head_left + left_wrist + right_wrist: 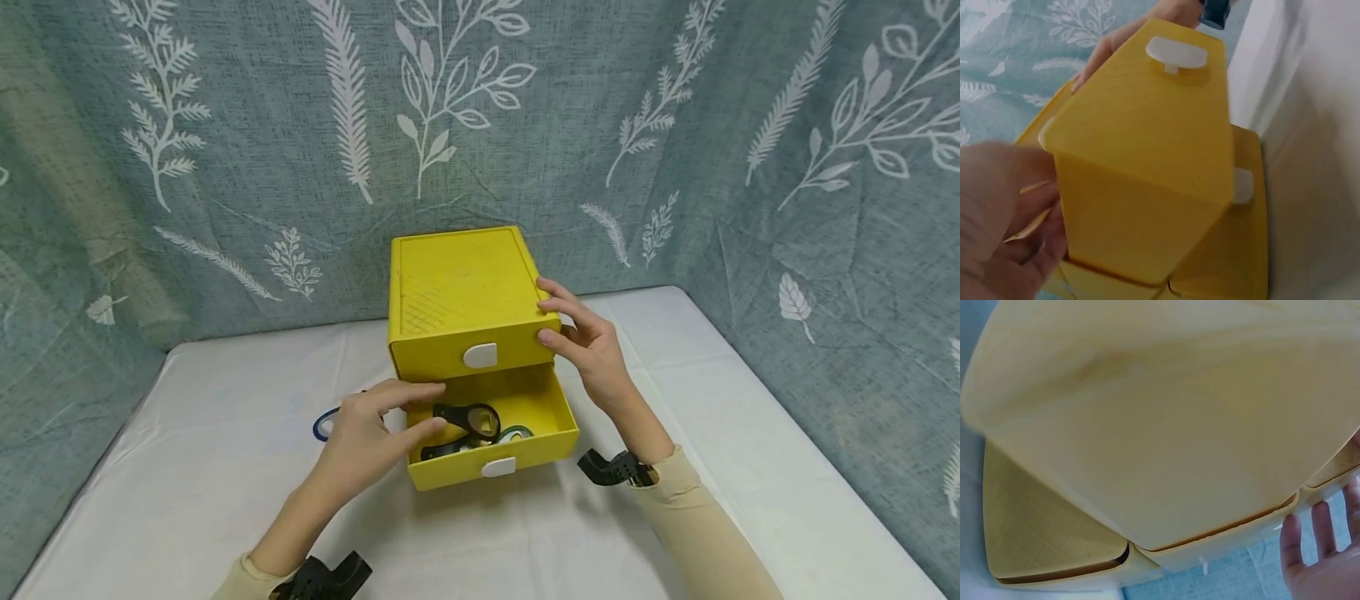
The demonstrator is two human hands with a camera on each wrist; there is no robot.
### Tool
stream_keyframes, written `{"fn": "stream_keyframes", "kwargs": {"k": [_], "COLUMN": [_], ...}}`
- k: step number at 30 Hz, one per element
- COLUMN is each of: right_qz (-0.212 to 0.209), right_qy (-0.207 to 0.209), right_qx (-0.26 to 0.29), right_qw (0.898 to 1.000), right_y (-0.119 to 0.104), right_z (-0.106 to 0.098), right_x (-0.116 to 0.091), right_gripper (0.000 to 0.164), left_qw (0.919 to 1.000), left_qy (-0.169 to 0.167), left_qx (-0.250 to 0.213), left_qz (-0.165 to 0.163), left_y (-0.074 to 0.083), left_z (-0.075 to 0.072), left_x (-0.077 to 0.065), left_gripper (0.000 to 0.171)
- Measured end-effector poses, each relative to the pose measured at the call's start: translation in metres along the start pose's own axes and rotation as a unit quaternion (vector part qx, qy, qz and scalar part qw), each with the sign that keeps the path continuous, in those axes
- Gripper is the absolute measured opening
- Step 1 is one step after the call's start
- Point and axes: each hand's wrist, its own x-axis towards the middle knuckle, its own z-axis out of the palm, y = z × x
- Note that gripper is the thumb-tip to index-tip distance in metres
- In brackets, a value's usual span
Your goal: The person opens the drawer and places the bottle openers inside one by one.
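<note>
A yellow two-drawer box (pixel 465 283) stands on the table with its upper drawer closed and its lower drawer (pixel 525 454) pulled out. My right hand (pixel 592 350) rests on the upper right front corner, fingertips over the edge and thumb at the front. My left hand (pixel 367 429) reaches over the lower drawer's left side, thumb and forefinger apart. Close by the thumb lies a black tool with a round loop (pixel 480 422) in the drawer. A green-rimmed round item (pixel 516 433) sits beside it. The left wrist view shows that hand's fingers partly hidden behind the drawer wall (pixel 1135 212).
Left of the left hand, a blue ring-shaped piece (pixel 323 425) shows, partly covered by the hand. White handles (pixel 480 356) mark the drawer fronts. A white cloth (pixel 247 442) covers the table, and a leaf-patterned curtain (pixel 480 125) hangs behind and at both sides.
</note>
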Motion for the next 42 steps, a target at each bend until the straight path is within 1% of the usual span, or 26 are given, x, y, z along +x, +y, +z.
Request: {"fn": "stream_keyframes", "kwargs": {"k": [2, 3, 4, 6, 8, 9, 10, 12, 16, 18, 21, 24, 28, 32, 36, 42], "right_qz": [0.001, 0.001, 0.002, 0.002, 0.001, 0.001, -0.001, -0.003, -0.002, -0.001, 0.000, 0.002, 0.005, 0.005, 0.004, 0.008], "right_qy": [0.001, 0.001, 0.001, 0.000, 0.000, 0.000, 0.000, 0.000, 0.000, 0.001, 0.003, 0.004, 0.004, 0.005, 0.004, 0.005], "right_qx": [0.002, 0.002, 0.002, 0.001, -0.002, -0.003, -0.004, -0.005, -0.001, 0.000, 0.001, 0.003, 0.002, 0.001, 0.001, 0.003], "right_qw": [1.000, 1.000, 1.000, 1.000, 1.000, 1.000, 1.000, 1.000, 1.000, 1.000, 1.000, 1.000, 1.000, 1.000, 1.000, 1.000], "right_y": [0.000, 0.001, 0.001, 0.001, 0.001, 0.001, 0.001, 0.000, -0.001, -0.001, -0.001, -0.002, -0.002, -0.002, -0.002, -0.003], "right_z": [0.000, 0.000, 0.001, 0.001, 0.000, 0.000, 0.000, -0.001, -0.001, -0.001, -0.001, 0.000, 0.002, 0.001, 0.001, 0.002], "right_x": [0.000, -0.001, -0.001, -0.001, -0.001, -0.001, -0.001, -0.001, 0.001, 0.001, 0.000, 0.000, 0.000, 0.000, 0.001, 0.001], "right_gripper": [0.031, 0.031, 0.031, 0.031, 0.031, 0.031, 0.031, 0.031, 0.031, 0.031, 0.031, 0.031, 0.032, 0.032, 0.032, 0.031], "left_qw": [0.9998, 0.9999, 0.9998, 0.9990, 0.9970, 0.9960, 0.9949, 0.9932, 0.9879, 0.9840, 0.9789, 0.9743, 0.9690, 0.9654, 0.9635, 0.9665], "left_qy": [-0.016, -0.012, 0.002, 0.040, 0.075, 0.087, 0.095, 0.100, 0.098, 0.095, 0.086, 0.073, 0.056, 0.050, 0.050, 0.050], "left_qx": [-0.003, -0.003, -0.007, -0.013, -0.013, -0.009, -0.006, 0.008, 0.053, 0.071, 0.090, 0.099, 0.099, 0.098, 0.099, 0.092], "left_qz": [0.006, 0.011, 0.017, 0.012, -0.007, -0.020, -0.033, -0.059, -0.108, -0.133, -0.162, -0.189, -0.219, -0.236, -0.243, -0.234], "left_y": [0.002, 0.002, 0.001, -0.001, -0.005, -0.007, -0.010, -0.019, -0.041, -0.052, -0.068, -0.078, -0.086, -0.090, -0.091, -0.091], "left_z": [0.001, 0.001, 0.000, -0.003, -0.009, -0.013, -0.018, -0.027, -0.044, -0.051, -0.057, -0.060, -0.063, -0.064, -0.063, -0.057], "left_x": [0.001, 0.001, 0.001, -0.003, -0.007, -0.009, -0.011, -0.016, -0.027, -0.032, -0.037, -0.041, -0.044, -0.045, -0.044, -0.044], "left_gripper": [0.029, 0.028, 0.027, 0.025, 0.024, 0.023, 0.021, 0.018, 0.016, 0.016, 0.016, 0.018, 0.023, 0.027, 0.028, 0.025]}}
